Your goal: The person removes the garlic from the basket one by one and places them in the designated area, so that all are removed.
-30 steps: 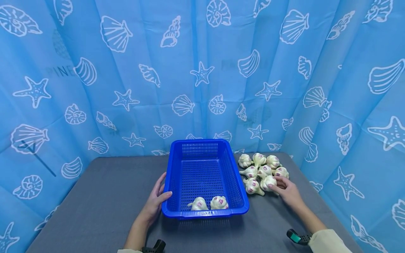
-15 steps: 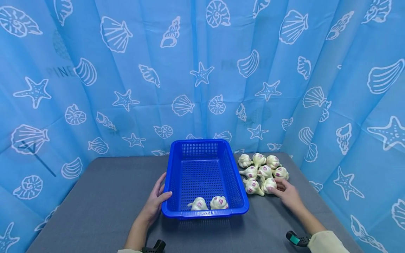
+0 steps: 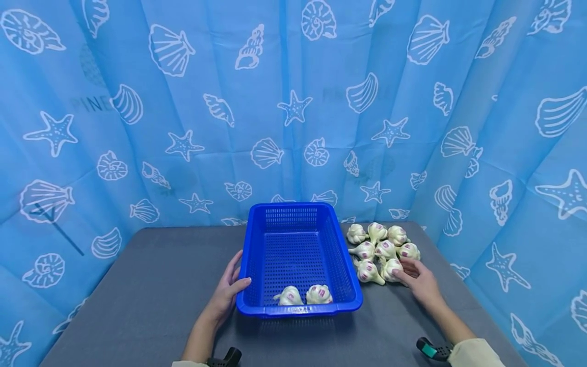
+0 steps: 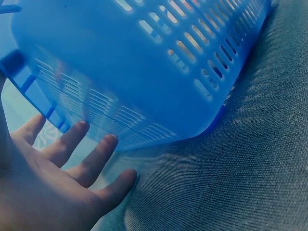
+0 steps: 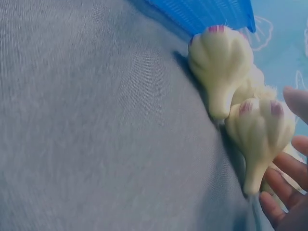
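Note:
In the head view, my left hand (image 3: pixel 225 291) holds the left rim of a blue plastic basket (image 3: pixel 293 309), thumb over the rim and fingers along the outer wall. The left wrist view shows these fingers (image 4: pixel 86 163) spread beside the slotted wall. Two garlic bulbs (image 3: pixel 290 295) lie inside at the basket's near end. To its right, my right hand (image 3: pixel 419 283) is at the nearest garlic bulb (image 3: pixel 390 270) of a close group. In the right wrist view, the fingers (image 5: pixel 284 185) spread loosely beside this bulb (image 5: pixel 262 125), touching or almost touching it.
Several other garlic bulbs (image 3: pixel 385 248) sit packed in rows beside the basket's right wall. A grey cloth (image 3: pixel 156 295) covers the table. A blue seashell-print curtain (image 3: pixel 293 127) hangs behind and along the sides.
The nearest garlic bulb has shifted slightly towards me with my right hand, whose thumb now lies nearer the bulb's right edge. My left hand and the basket have stayed put.

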